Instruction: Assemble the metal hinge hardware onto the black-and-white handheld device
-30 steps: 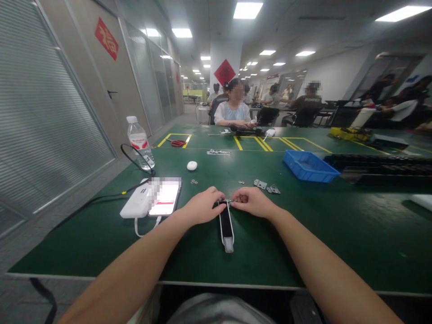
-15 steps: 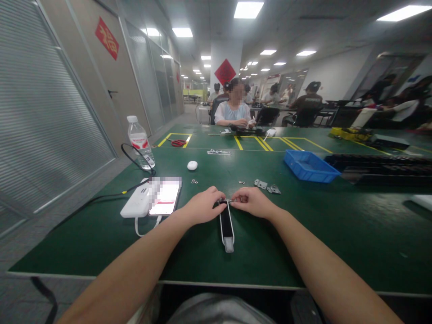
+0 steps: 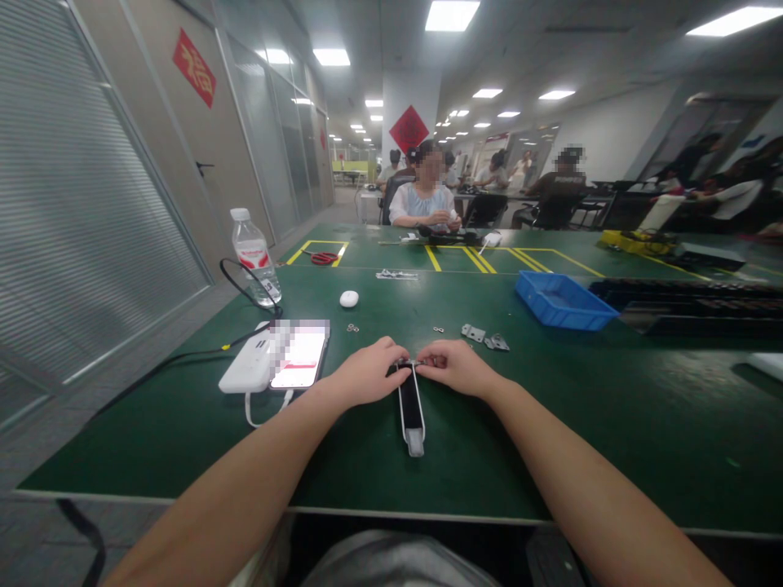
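Right hand nearer left hand, strip unmoved

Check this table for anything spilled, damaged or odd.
Nothing stands out: no spill or damage shows. The bottle stands capped, and the left hand and right hand are at the white-edged black piece's far end.

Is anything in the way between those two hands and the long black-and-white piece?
Nothing visible. The left hand is on the long black-and-white piece at its far end, with the right hand close against that end. The loose metal brackets lie beyond the right hand, outside that gap.
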Demonstrator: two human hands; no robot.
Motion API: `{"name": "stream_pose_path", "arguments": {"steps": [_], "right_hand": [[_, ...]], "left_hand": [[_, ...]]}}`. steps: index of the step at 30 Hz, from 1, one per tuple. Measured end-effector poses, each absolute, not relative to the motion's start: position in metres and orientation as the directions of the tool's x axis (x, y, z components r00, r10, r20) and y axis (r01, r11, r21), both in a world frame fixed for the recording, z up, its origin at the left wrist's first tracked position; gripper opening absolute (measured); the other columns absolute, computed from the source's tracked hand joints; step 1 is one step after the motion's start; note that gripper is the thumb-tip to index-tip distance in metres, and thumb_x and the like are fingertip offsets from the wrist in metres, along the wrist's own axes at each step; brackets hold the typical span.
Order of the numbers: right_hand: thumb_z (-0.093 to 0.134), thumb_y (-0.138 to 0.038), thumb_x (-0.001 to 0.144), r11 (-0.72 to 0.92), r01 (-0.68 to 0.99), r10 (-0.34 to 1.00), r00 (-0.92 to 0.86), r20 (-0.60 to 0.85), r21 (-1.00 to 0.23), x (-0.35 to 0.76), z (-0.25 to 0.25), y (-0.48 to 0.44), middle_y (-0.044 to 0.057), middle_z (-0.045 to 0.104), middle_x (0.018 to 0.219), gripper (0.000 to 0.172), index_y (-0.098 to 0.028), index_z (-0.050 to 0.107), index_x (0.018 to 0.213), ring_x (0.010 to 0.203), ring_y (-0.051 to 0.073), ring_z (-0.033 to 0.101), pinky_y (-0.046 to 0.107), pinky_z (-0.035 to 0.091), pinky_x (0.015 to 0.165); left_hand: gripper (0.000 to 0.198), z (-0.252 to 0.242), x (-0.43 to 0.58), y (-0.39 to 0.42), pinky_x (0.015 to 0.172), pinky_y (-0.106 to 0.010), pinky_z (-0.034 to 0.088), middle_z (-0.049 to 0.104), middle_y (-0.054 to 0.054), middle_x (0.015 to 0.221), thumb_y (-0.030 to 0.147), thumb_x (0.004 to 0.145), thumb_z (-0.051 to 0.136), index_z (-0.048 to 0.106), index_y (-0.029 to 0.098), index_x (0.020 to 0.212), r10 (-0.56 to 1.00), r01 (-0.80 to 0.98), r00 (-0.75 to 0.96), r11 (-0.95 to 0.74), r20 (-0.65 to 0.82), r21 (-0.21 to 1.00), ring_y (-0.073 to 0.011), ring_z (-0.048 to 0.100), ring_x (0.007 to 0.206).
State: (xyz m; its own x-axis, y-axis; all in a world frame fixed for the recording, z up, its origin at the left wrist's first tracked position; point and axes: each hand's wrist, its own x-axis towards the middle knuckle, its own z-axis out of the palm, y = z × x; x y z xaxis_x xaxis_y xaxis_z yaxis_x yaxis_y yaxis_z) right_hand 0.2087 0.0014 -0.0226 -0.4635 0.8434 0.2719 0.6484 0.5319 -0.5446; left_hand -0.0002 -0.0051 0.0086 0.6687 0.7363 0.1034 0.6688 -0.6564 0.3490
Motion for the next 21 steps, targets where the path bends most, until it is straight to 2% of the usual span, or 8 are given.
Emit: {"name": "stream_pose_path", "arguments": {"steps": [21], "right_hand": [[0.062, -0.029, 0.077, 0.539, 0.677, 0.841, -0.466, 0.276, -0.501, 0.2045, -0.0238, 0.0012, -0.001, 0.056, 0.063, 0.015, -0.017, 0.069, 0.081, 0.056, 0.009, 0.047, 0.021, 0.033, 0.054]], "left_hand": [[0.032, 0.0111, 0.0002, -0.0063, 0.077, -0.029, 0.047, 0.053, -0.007, 0.102, 0.039, 0.088, 0.042, 0.059, 0.020, 0.108, 0.742, 0.674, 0.664, -0.647, 0.093, 0.356, -0.0180, 0.057, 0.086]]}}
